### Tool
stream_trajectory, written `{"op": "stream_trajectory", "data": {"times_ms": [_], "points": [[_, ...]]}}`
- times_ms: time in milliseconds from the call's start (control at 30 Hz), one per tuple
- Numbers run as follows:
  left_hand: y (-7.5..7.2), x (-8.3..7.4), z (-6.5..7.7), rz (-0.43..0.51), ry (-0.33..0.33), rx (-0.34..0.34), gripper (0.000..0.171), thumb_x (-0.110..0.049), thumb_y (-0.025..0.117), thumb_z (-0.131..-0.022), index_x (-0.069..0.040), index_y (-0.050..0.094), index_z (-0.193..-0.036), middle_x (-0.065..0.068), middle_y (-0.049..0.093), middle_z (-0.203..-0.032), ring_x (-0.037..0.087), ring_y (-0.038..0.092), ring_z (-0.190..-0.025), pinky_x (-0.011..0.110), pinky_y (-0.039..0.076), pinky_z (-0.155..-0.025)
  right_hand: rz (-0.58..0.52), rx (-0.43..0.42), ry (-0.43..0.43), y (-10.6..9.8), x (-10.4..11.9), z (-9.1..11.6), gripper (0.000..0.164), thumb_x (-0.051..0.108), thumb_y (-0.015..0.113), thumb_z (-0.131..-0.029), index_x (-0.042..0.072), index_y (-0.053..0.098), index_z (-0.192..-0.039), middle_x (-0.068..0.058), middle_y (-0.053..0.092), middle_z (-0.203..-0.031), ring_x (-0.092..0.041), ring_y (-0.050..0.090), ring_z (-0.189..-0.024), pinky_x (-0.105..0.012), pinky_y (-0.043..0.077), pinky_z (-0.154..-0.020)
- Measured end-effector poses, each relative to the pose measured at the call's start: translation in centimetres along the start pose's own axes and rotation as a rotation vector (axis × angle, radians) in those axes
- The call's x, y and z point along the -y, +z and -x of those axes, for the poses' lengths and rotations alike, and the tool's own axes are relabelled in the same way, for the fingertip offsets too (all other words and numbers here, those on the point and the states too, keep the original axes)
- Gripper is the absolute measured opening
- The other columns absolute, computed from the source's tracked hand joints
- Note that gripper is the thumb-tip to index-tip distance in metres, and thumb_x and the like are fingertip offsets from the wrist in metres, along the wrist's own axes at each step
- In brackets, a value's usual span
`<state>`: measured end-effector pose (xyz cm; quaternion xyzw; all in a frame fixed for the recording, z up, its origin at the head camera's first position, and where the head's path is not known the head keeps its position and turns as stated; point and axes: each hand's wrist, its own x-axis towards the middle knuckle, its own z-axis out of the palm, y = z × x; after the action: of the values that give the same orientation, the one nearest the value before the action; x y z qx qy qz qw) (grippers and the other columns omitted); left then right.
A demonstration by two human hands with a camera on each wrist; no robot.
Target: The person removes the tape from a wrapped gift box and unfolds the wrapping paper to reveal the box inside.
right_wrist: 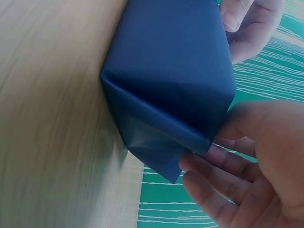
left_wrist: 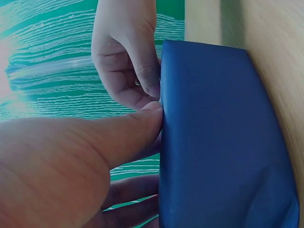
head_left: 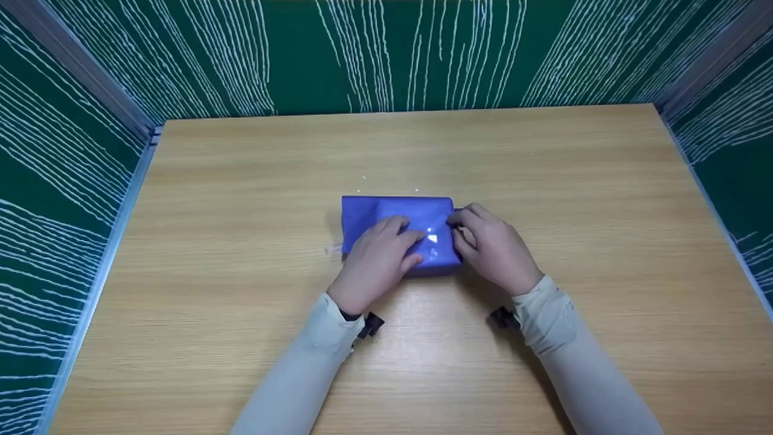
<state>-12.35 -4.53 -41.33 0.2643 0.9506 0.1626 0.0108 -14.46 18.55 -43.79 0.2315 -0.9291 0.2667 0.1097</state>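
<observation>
Blue wrapping paper (head_left: 416,208) covers a box-shaped parcel lying on the table. My left hand (head_left: 377,257) rests on top of the parcel, fingers spread and pressing it. In the left wrist view, the left thumb (left_wrist: 130,130) meets the parcel's upper edge. At the right end, my right hand (head_left: 498,248) pinches the paper between bent fingers and thumb. The right wrist view shows a folded, pointed flap (right_wrist: 161,152) at that end, with right fingertips (right_wrist: 192,164) against it. Toward the left, the paper (head_left: 356,214) extends flat past the box shape.
The parcel sits on a wooden table (head_left: 241,181). Small white scraps (head_left: 416,190) lie behind it, and a clear strip (head_left: 332,249) shows by its left end. Green panels with white streaks (head_left: 423,54) border the table's back and sides.
</observation>
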Motion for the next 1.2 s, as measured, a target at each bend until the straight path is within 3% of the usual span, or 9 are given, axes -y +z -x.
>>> {"op": "stream_trajectory", "data": {"times_ms": [333,567,700,867,1200], "points": [[-0.01,-0.07,-0.02,0.01,-0.008,0.014,0.046,-0.041,0.064,-0.102,-0.017,0.065,-0.141,0.012,0.054,-0.149,0.031,0.05,-0.139,0.046,0.042,-0.115,-0.036,0.026,0.046,-0.22,-0.13,-0.1,0.017,0.009,0.065,-0.098,0.004,0.064,-0.115,-0.011,0.066,-0.106,-0.025,0.065,-0.086,-0.04,0.058,-0.073],[0.01,-0.09,0.04,0.004,-0.012,0.016,0.046,-0.042,0.063,-0.102,-0.017,0.064,-0.142,0.013,0.054,-0.15,0.032,0.05,-0.14,0.047,0.042,-0.115,0.016,0.076,-0.011,-0.13,-0.23,-0.11,0.053,0.004,0.064,-0.097,0.009,0.053,-0.149,-0.01,0.062,-0.105,-0.024,0.061,-0.083,-0.038,0.054,-0.07],[0.06,-0.07,0.06,-0.004,-0.004,0.003,0.046,-0.041,0.063,-0.102,-0.017,0.065,-0.14,0.013,0.054,-0.149,0.032,0.05,-0.139,0.047,0.043,-0.114,0.046,0.081,-0.035,-0.04,-0.24,-0.01,0.039,0.003,0.065,-0.097,0.009,0.065,-0.136,-0.01,0.061,-0.107,-0.023,0.06,-0.082,-0.039,0.054,-0.069],[0.07,-0.03,0.13,-0.006,0.002,-0.005,0.045,-0.04,0.065,-0.102,-0.016,0.066,-0.139,0.013,0.056,-0.147,0.031,0.052,-0.137,0.046,0.043,-0.114,0.015,0.015,-0.014,-0.05,-0.2,0.02,0.017,0.005,0.064,-0.096,0.007,0.071,-0.113,-0.008,0.066,-0.103,-0.022,0.062,-0.081,-0.038,0.054,-0.07],[0.07,0.04,0.16,-0.009,0.02,-0.026,0.044,-0.039,0.066,-0.101,-0.016,0.067,-0.138,0.013,0.057,-0.145,0.031,0.054,-0.134,0.045,0.044,-0.113,-0.047,-0.072,0.03,-0.22,-0.38,-0.08,0.01,0.006,0.065,-0.096,0.005,0.072,-0.103,-0.007,0.066,-0.099,-0.022,0.063,-0.079,-0.036,0.055,-0.07]]}}
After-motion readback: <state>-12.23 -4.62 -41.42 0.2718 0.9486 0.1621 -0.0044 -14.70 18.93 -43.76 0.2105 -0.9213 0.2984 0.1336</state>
